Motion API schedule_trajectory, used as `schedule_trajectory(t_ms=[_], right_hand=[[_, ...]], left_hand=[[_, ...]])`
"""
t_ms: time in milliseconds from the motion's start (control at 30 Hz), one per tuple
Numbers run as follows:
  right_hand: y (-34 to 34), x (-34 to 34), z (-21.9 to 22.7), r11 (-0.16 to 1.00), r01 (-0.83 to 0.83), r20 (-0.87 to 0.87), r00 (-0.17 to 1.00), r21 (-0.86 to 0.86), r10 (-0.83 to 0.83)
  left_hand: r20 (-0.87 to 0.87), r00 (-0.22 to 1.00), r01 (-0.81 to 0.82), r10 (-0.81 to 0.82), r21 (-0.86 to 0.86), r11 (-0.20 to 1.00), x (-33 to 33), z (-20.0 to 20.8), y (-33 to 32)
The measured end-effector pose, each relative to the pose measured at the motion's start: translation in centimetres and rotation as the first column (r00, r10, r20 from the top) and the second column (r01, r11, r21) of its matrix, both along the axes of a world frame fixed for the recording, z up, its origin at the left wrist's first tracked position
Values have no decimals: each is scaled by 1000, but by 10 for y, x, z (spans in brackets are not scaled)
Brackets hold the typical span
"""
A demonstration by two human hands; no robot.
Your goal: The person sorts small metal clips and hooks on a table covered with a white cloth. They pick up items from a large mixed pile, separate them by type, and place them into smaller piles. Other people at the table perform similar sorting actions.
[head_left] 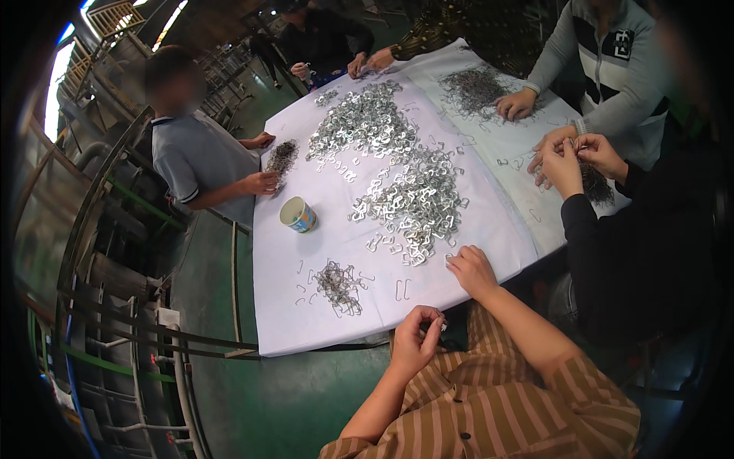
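The left hand (417,337) pinches a metal bit (444,326) (fingertips, presumably, for its smallness), on the near side of the heap (409,195); the right hand (473,273) is just beside it, grip unclear to me. Wires (339,288) lie front-left of the heap, probably for reach.

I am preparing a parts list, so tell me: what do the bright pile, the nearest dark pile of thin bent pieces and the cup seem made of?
Bright pile: probably metal, smooth and shiny, from its white glints.
Thin bent pieces: likely metal wire, duller, from their slender hooked shape.
Cup: paper or plastic, unclear which; thin rim, colourful printed side.
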State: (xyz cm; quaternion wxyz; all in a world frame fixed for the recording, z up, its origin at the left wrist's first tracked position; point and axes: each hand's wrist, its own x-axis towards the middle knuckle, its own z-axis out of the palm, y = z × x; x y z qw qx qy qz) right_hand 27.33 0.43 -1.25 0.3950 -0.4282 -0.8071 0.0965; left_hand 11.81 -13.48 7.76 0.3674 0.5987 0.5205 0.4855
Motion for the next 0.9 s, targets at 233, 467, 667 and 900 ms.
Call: schedule_trajectory(t_ms=[233,467,667,900], right_hand=[[-3,2,4,1000,-11,-55,998,-14,10],[-3,2,3,999,-9,-30,1000,-32,8],[-2,3,0,999,-3,-45,999,-41,2],[-2,2,2,1000,-1,-69,998,-29,-1]], left_hand=[[18,999,-49,50,-33,998,1,2,-2],[110,989,-92,98,-56,994,-1,-1,-3],[162,976,-135,145,-71,988,-1,-2,0],[129,971,-192,201,-81,978,1,0,-1]])
